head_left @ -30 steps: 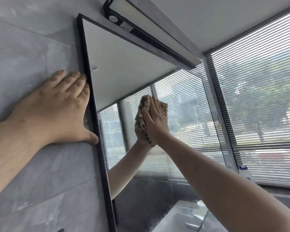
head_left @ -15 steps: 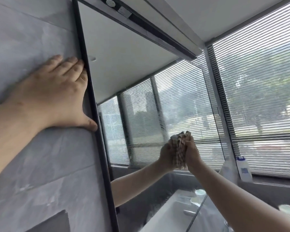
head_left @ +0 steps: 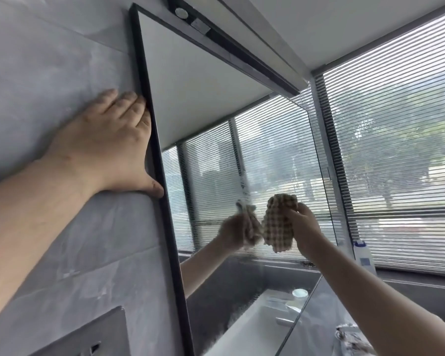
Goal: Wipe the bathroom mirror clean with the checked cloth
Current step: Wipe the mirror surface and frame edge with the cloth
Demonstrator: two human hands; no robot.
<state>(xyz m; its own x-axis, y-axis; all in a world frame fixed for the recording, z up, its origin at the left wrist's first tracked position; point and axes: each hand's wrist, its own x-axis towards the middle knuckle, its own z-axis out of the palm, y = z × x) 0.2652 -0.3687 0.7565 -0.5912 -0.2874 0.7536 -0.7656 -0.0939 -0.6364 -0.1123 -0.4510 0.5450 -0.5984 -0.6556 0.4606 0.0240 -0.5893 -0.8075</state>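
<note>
The black-framed bathroom mirror (head_left: 203, 104) hangs on the grey tiled wall and reflects the blinds, my arm and the basin. My right hand (head_left: 305, 227) grips the bunched brown-and-cream checked cloth (head_left: 279, 223) in front of the lower middle of the glass; the cloth looks slightly off the surface, its reflection just to the left. My left hand (head_left: 108, 147) lies flat on the wall tile, fingers straight along the mirror's left frame, thumb tip touching the frame. A streak of droplets runs down the glass above the cloth.
A long black light bar (head_left: 231, 44) sits above the mirror. Window blinds (head_left: 396, 150) fill the right side. A white bottle with a blue label (head_left: 364, 255) stands on the sill. A wall socket plate (head_left: 88, 337) is at the lower left.
My right hand swept the cloth from the upper middle of the mirror down and to the right, then bunched it in its grip. My left hand stayed on the wall by the frame.
</note>
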